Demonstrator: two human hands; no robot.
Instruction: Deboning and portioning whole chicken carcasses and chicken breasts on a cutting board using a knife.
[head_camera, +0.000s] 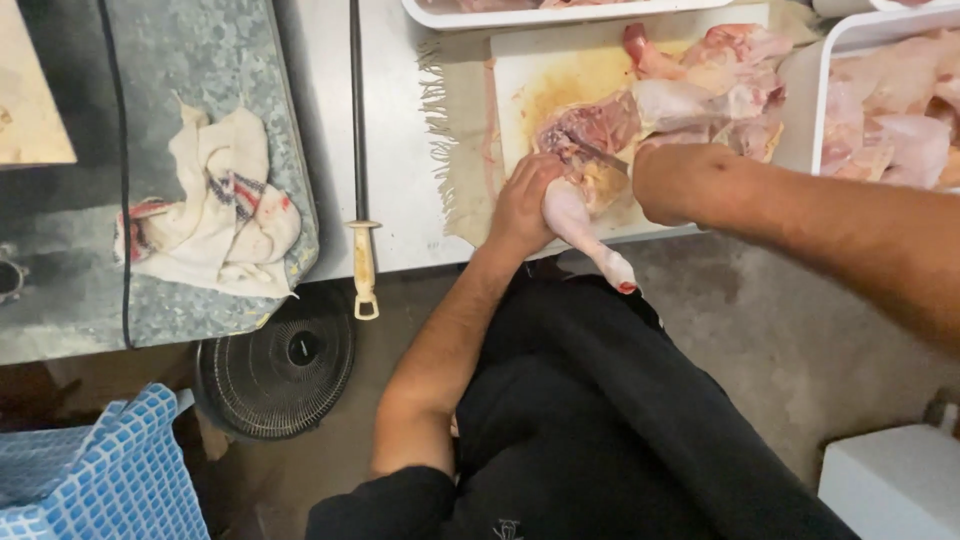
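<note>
Upper centre of the frame, a pale raw chicken leg (585, 225) lies on a stained white cutting board (520, 70), its long axis running diagonally, ankle end pointing lower right past the board's edge. Left hand (522, 205) fingers curl around the thigh; right hand (680, 180) is fisted on a knife (598, 153).

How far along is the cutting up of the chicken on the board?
Done: cut pieces already fill the white tray on the right. In hand: the left hand grips a leg while the right hand works a knife into the carcass. Left: the uncut remainder on the cutting board.
</note>
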